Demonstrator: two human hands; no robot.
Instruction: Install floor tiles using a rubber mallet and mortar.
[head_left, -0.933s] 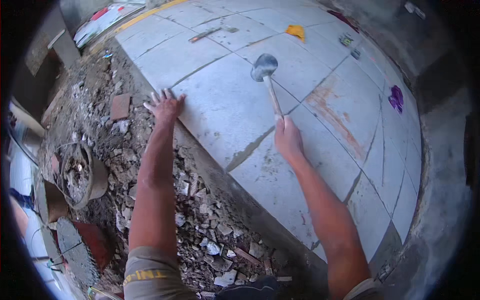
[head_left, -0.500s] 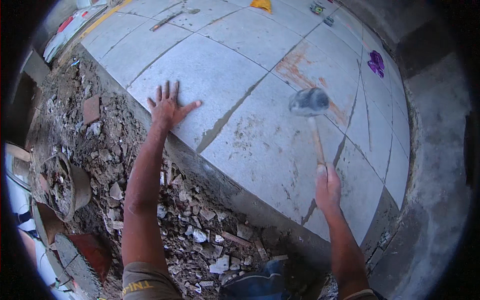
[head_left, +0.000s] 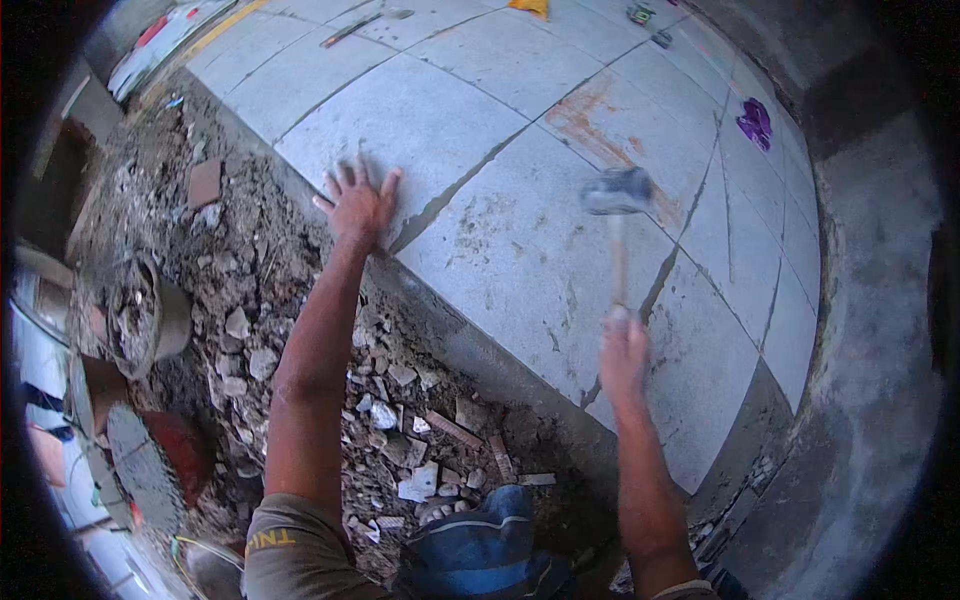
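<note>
Large pale grey tiles (head_left: pixel 490 260) cover the floor ahead of me, streaked with mortar along the joints. My left hand (head_left: pixel 358 205) lies spread on the tile at its left edge, beside the rubble. My right hand (head_left: pixel 625 350) grips the pale wooden handle of a rubber mallet (head_left: pixel 615 191); its dark head is slightly blurred and is over the tiles to the right of my left hand.
Broken rubble (head_left: pixel 235 280) fills the left side, with a bucket (head_left: pixel 160 330), a red-handled notched trowel (head_left: pixel 140 465) and a reddish tile piece (head_left: pixel 204 183). A long tool (head_left: pixel 350 30), yellow cloth (head_left: pixel 528 8) and purple item (head_left: pixel 755 125) lie on the tiles. A concrete wall (head_left: pixel 870 280) borders the right.
The mallet and my right hand moved right and lower, then slightly back left since half a second ago. My spread left hand shifted a little to the right. The view also moved.
</note>
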